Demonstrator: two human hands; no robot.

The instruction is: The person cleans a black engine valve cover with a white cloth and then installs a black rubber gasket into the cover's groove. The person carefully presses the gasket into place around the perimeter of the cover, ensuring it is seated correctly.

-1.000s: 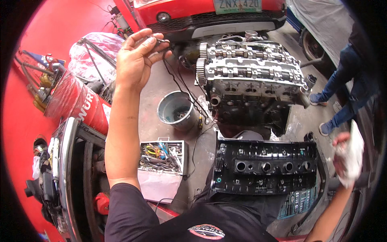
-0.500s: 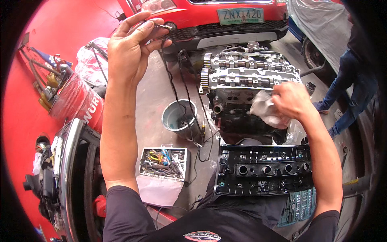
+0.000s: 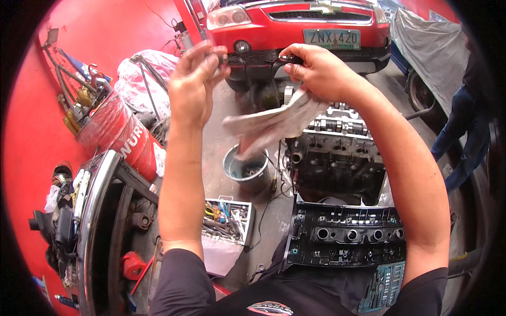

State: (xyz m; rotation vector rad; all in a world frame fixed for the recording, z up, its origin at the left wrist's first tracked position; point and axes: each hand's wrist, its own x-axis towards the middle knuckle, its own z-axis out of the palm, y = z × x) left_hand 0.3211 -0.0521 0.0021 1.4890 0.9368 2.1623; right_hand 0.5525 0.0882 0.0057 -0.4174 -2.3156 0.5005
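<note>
Raised at the upper left is my left hand (image 3: pixel 191 89); its fingers are smeared by motion, so what they hold is unclear. Across from it, my right hand (image 3: pixel 327 73) pinches a thin black strip (image 3: pixel 290 59), which looks like a rubber gasket. A whitish rag (image 3: pixel 279 122) hangs from the same hand, blurred and swung out to the left. Below and beyond my right forearm stands an engine (image 3: pixel 337 171) with exposed camshafts, partly hidden by hand and arm. Nearest me, a black valve cover (image 3: pixel 345 252) lies with its inner side up.
A grey bucket (image 3: pixel 252 184) stands left of the engine, with a white toolbox (image 3: pixel 249 224) nearer me. A green socket case (image 3: pixel 380 287) lies by my right arm. A red car (image 3: pixel 284 26) is ahead, a red drum (image 3: pixel 134 138) left, a person's legs (image 3: pixel 458 126) right.
My right hand and the rag have risen from the engine's front toward my left hand. The right hand now pinches the black strip. The view has shifted a little to the left.
</note>
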